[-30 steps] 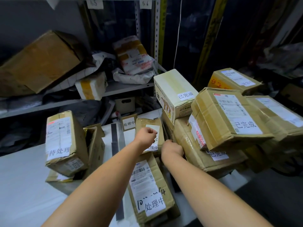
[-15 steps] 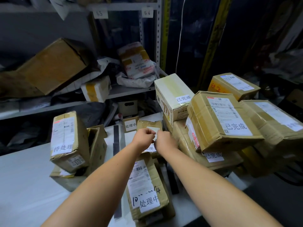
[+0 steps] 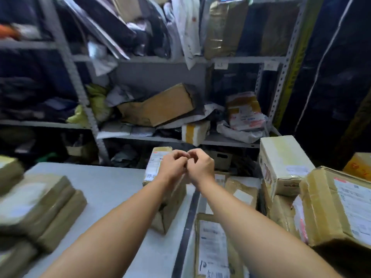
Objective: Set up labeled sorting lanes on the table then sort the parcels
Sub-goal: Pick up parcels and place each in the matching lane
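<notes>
My left hand and my right hand are raised together above the white table. Their fingers are curled and the fingertips meet; I see nothing between them. Right behind my left hand stands a brown parcel with a white label. A black tape strip runs along the table as a lane line. To its right lie a flat labeled parcel and a smaller one. Farther right are a white box and a big brown box.
Several flat brown parcels are stacked at the table's left. A metal shelf crammed with boxes and bags stands behind the table. An orange box shows at the right edge.
Both hands left the small labeled parcel and rose together. My view swung left and up, so the left stack and more of the shelf came into sight.
</notes>
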A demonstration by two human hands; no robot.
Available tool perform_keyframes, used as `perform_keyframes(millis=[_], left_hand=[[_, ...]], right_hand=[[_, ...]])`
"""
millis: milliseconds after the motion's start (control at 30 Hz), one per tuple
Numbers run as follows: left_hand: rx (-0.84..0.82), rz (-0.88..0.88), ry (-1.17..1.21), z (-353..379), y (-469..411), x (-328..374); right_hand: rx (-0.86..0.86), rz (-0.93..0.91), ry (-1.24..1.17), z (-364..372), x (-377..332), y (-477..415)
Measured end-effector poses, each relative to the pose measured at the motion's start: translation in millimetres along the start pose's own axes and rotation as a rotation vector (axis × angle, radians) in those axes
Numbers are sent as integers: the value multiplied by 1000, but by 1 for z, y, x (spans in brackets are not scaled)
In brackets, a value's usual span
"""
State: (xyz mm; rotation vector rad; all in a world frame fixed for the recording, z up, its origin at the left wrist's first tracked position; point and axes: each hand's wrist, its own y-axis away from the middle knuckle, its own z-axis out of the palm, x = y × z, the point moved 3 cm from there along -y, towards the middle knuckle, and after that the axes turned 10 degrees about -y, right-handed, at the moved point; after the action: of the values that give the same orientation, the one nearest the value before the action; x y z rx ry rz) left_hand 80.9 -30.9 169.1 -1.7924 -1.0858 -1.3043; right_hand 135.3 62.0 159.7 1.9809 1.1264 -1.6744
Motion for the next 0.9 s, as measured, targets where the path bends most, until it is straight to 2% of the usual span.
perform_keyframes(millis=[133, 267, 400, 467, 633, 767, 900], left_hand=[[219, -71, -18, -110, 21, -13], [444, -168, -50, -211, 62, -44], [556, -279, -52, -286, 105, -84], [576, -322, -56, -319, 123, -111], [592, -447, -76, -389, 149, -178], [563, -477, -65, -439, 140, -221], [511, -489, -63, -475, 122, -255]], right_hand=[[-144, -110, -99, 83, -57, 12], [-363, -123, -109, 171, -103, 46], [-685, 69, -39, 267, -111, 97], [-785, 192, -18, 309, -98, 124], [-841, 420, -30, 383, -52, 159], [-799, 696, -68, 428, -40, 173], [-748, 878, -101, 465, -39, 178]])
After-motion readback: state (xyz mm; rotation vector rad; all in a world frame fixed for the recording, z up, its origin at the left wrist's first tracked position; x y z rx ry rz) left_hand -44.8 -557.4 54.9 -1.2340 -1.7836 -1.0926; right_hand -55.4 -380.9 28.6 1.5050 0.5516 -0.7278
